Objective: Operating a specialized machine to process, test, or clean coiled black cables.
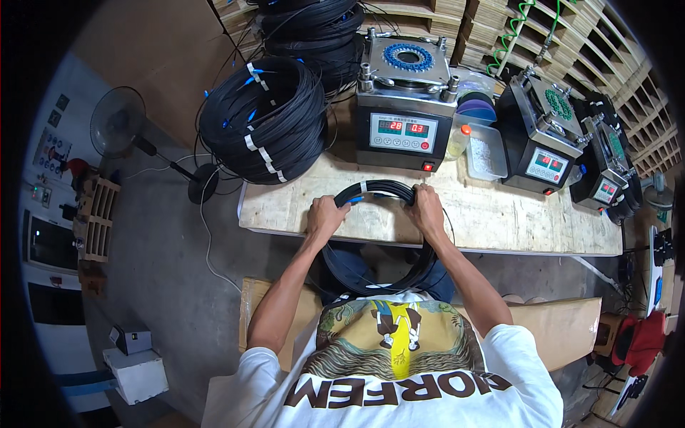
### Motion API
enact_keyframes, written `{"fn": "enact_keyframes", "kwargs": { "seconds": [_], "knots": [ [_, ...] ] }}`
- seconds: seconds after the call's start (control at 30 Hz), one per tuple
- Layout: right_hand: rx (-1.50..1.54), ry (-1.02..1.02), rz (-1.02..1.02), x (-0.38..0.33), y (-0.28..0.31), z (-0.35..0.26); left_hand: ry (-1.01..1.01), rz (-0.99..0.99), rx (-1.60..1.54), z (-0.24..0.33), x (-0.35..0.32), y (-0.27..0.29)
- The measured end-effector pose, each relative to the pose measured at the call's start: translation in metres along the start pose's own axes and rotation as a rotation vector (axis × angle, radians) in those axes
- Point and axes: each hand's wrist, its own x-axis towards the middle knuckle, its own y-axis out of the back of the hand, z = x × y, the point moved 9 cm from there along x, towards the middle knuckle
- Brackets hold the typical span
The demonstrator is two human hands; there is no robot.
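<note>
A coil of thin black cable [389, 187] is held between my hands at the wooden workbench's front edge. Its far side rests over the bench, while the near side hangs down toward my lap. My left hand [327, 216] is closed around the coil's left side, beside a blue connector [354, 200]. On the opposite side, my right hand [427, 209] grips the coil with fingers wrapped round it. A white tape band [363, 187] circles the bundle at the far side. A loose strand of cable bows out to the right of my right hand.
Taped black coils [264, 132] are stacked at the bench's left, with more coils [310, 32] behind. A black polishing machine [405, 107] with a lit display stands straight ahead. Two similar machines, a clear plastic tub [486, 153] and an orange-capped bottle [460, 139] are rightward.
</note>
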Motion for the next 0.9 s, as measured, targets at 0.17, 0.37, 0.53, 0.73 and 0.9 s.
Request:
{"fn": "enact_keyframes", "kwargs": {
  "seconds": [0.17,0.37,0.53,0.73,0.9],
  "knots": [
    [-0.123,-0.027,-0.108,0.000,-0.011,0.001,-0.015,-0.008,0.067,-0.001,0.003,-0.002],
    [-0.073,0.019,-0.126,0.007,-0.006,0.008,-0.156,0.057,0.195,0.036,-0.004,0.019],
    [0.036,0.091,-0.234,0.012,-0.011,0.002,-0.319,0.064,0.220,0.037,-0.005,0.014],
    [0.151,0.239,-0.324,0.024,0.002,-0.017,-0.368,-0.042,0.111,0.044,-0.003,0.030],
    [0.283,0.430,-0.214,0.080,0.078,-0.088,-0.435,0.126,0.182,0.102,-0.014,0.137]
  ]
}}
